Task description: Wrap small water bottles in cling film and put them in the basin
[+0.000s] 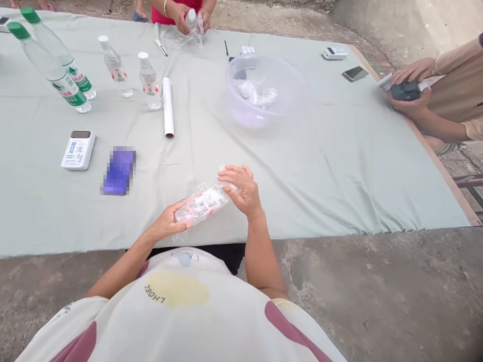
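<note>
A small water bottle wrapped in clear plastic film (202, 202) lies on its side between my two hands, just above the near edge of the grey-green cloth (320, 166). My left hand (169, 221) grips its base end from below. My right hand (241, 190) is curled over the cap end, fingers pressing on the film.
A roll of film (168, 106), two small bottles (149, 80) and two large green-capped bottles (49, 63) stand at the left. A clear bowl (264, 90) holds crumpled film. A white device (78, 150) and a purple object (118, 170) lie near left. Other people's hands work at the far edge (188, 17) and right edge (409, 88).
</note>
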Action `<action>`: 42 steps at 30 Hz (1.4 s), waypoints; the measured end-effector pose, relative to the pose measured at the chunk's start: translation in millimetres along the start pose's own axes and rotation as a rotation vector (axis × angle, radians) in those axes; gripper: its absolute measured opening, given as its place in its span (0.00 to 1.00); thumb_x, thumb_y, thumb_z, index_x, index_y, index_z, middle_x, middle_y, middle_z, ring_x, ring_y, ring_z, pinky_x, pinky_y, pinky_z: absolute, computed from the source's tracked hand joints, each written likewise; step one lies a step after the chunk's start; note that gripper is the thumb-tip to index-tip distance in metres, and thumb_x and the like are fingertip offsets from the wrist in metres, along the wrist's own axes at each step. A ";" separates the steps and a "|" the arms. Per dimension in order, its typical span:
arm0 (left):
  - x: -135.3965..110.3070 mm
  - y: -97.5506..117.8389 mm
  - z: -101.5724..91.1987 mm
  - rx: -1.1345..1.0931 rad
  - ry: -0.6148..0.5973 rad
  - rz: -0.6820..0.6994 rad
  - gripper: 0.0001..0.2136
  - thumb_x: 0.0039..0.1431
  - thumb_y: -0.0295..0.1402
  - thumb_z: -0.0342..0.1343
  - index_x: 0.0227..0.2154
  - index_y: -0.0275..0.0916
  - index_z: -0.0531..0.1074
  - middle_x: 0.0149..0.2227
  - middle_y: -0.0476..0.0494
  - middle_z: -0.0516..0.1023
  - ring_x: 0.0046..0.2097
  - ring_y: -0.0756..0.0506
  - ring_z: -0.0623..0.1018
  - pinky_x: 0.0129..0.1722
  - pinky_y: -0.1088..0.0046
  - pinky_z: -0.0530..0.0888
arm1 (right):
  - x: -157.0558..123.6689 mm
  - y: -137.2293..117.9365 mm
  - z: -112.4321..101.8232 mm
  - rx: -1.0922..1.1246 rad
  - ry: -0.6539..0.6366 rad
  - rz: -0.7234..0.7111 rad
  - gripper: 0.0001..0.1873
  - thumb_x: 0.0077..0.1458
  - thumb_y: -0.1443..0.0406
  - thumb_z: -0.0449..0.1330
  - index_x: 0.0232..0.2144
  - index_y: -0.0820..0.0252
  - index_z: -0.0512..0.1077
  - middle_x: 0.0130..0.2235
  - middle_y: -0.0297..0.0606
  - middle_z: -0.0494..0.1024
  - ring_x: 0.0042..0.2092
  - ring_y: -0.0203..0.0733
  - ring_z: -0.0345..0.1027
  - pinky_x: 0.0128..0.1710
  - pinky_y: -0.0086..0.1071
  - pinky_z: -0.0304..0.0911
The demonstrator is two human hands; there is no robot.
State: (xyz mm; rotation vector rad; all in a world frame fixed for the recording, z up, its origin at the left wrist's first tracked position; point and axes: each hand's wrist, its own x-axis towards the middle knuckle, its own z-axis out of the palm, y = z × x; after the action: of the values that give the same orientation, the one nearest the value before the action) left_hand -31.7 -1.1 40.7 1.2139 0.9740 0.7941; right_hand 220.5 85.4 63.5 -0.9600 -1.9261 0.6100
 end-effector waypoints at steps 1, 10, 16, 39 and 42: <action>-3.1 1.4 -4.5 0.004 -0.018 0.016 0.34 0.53 0.42 0.65 0.64 0.43 0.67 0.63 0.40 0.71 0.63 0.33 0.70 0.60 0.60 0.69 | -0.8 3.1 1.9 0.079 -0.039 0.046 0.16 0.61 0.48 0.59 0.39 0.49 0.78 0.44 0.37 0.83 0.55 0.52 0.74 0.66 0.57 0.53; 7.0 -3.5 -20.4 -0.429 0.137 0.063 0.30 0.47 0.38 0.71 0.53 0.47 0.67 0.42 0.48 0.74 0.38 0.49 0.73 0.35 0.75 0.71 | -3.6 -7.0 43.0 0.747 0.307 0.266 0.26 0.46 0.39 0.66 0.33 0.50 0.70 0.39 0.37 0.80 0.48 0.50 0.76 0.51 0.47 0.71; 52.1 -0.3 2.5 -0.847 0.137 -0.093 0.29 0.57 0.61 0.55 0.37 0.35 0.74 0.30 0.44 0.75 0.27 0.48 0.73 0.24 0.74 0.69 | 21.6 -51.8 63.1 0.755 0.368 0.082 0.16 0.55 0.50 0.64 0.36 0.50 0.64 0.34 0.32 0.82 0.40 0.47 0.79 0.48 0.50 0.73; 113.4 -50.3 -1.9 -1.050 0.006 -0.221 0.40 0.66 0.40 0.58 0.72 0.52 0.40 0.70 0.31 0.59 0.60 0.39 0.75 0.60 0.53 0.67 | 263.1 109.9 89.5 0.034 0.378 0.285 0.29 0.55 0.37 0.54 0.39 0.53 0.63 0.39 0.35 0.75 0.42 0.40 0.73 0.47 0.40 0.70; 112.7 -48.7 -2.9 -1.036 0.005 -0.219 0.41 0.64 0.39 0.60 0.72 0.52 0.41 0.69 0.31 0.60 0.59 0.39 0.76 0.60 0.53 0.68 | 295.1 128.1 100.9 -0.070 0.274 0.321 0.31 0.57 0.36 0.52 0.43 0.55 0.63 0.42 0.38 0.73 0.47 0.45 0.72 0.51 0.45 0.69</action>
State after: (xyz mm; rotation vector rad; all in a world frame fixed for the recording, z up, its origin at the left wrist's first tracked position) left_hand 9.4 92.6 -27.3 0.2041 0.5343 0.9386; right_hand 87.8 395.4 65.3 -1.3402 -1.5723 0.5611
